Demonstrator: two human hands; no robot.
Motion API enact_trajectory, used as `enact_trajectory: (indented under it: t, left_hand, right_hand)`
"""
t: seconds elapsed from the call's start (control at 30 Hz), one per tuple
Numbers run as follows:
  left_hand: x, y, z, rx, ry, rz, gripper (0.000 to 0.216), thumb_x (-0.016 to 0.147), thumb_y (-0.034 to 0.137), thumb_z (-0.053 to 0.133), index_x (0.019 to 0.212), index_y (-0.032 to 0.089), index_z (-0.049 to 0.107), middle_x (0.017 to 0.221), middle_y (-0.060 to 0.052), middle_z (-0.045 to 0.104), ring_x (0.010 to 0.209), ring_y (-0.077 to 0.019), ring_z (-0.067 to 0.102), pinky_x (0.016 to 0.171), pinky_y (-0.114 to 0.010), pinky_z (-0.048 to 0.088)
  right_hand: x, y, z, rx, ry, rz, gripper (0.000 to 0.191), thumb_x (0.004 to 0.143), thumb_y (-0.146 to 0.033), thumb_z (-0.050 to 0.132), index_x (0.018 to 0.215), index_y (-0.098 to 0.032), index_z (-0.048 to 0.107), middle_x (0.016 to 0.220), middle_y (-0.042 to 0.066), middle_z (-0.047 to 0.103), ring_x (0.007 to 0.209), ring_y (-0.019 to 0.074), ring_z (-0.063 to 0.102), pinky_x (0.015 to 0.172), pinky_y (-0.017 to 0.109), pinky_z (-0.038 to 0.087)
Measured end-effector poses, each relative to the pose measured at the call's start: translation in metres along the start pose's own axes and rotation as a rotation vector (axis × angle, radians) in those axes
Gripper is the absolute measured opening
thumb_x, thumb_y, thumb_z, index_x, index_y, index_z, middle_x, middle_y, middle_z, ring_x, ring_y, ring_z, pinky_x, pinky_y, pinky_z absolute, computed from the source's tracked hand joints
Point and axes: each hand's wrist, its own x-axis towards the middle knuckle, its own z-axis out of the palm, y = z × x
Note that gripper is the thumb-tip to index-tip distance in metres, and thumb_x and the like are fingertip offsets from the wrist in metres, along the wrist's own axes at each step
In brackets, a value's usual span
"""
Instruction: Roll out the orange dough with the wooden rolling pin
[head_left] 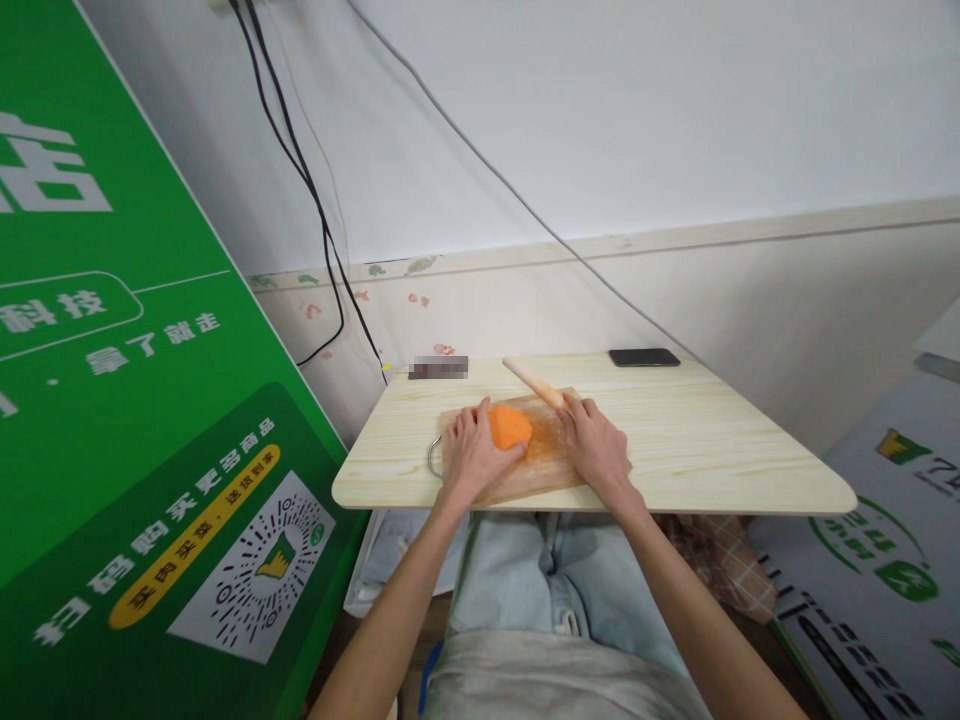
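An orange lump of dough (510, 426) lies on a wooden cutting board (551, 465) on a light wood table (712, 440). My left hand (471, 452) curls around the lump's left side, fingers and thumb pressed against it. My right hand (596, 443) rests on the board to the right of the lump, fingers closed around the near end of a wooden rolling pin (534, 382). The pin slants up and to the left, away from me.
A black phone (644, 357) lies at the table's far edge. A metal ring (433, 455) sticks out from the board's left end. Cables (322, 220) hang down the wall at left. Green printed boards (135, 430) stand on the left, more boards (885, 540) on the right.
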Motion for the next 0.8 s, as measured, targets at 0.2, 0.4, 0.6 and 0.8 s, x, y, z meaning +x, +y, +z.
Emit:
enact_trajectory:
  t: [0.2, 0.4, 0.6, 0.8]
  left_hand:
    - [-0.0021, -0.0007, -0.0017, -0.115, -0.054, 0.160, 0.092, 0.088, 0.054, 0.076, 0.164, 0.019, 0.038, 0.157, -0.019, 0.056, 0.148, -0.0392, 0.051, 0.125, -0.055, 0.036]
    - [-0.0020, -0.0020, -0.0043, -0.188, -0.182, 0.343, 0.084, 0.088, 0.049, 0.077, 0.163, 0.027, 0.045, 0.162, -0.011, 0.059, 0.149, -0.0359, 0.052, 0.129, -0.055, 0.035]
    - [-0.0017, -0.0033, -0.0088, -0.216, -0.285, 0.441, 0.094, 0.089, 0.055, 0.077, 0.170, 0.029, 0.038, 0.166, -0.010, 0.055, 0.156, -0.0346, 0.048, 0.132, -0.055, 0.032]
    - [-0.0005, -0.0051, -0.0088, -0.255, -0.312, 0.437, 0.099, 0.087, 0.045, 0.078, 0.173, 0.029, 0.032, 0.176, -0.009, 0.042, 0.162, -0.0332, 0.039, 0.136, -0.054, 0.027]
  right_hand:
    - [-0.0005, -0.0007, -0.0020, -0.006, -0.009, -0.006, 0.042, 0.118, -0.040, 0.037, 0.154, -0.027, 0.054, 0.136, 0.011, 0.070, 0.108, 0.0246, 0.070, 0.067, 0.029, 0.040]
    - [0.0000, 0.0003, 0.0005, 0.000, 0.001, 0.002, 0.045, 0.117, -0.041, 0.035, 0.154, -0.027, 0.056, 0.135, 0.013, 0.070, 0.108, 0.0257, 0.070, 0.070, 0.029, 0.044]
    - [-0.0002, 0.0005, -0.0002, -0.013, 0.001, -0.010, 0.044, 0.117, -0.039, 0.037, 0.155, -0.027, 0.056, 0.134, 0.013, 0.070, 0.107, 0.0258, 0.070, 0.070, 0.030, 0.045]
    - [-0.0003, 0.0007, 0.0002, -0.001, 0.007, -0.016, 0.043, 0.118, -0.039, 0.036, 0.153, -0.025, 0.057, 0.134, 0.012, 0.071, 0.109, 0.0256, 0.071, 0.068, 0.030, 0.043]
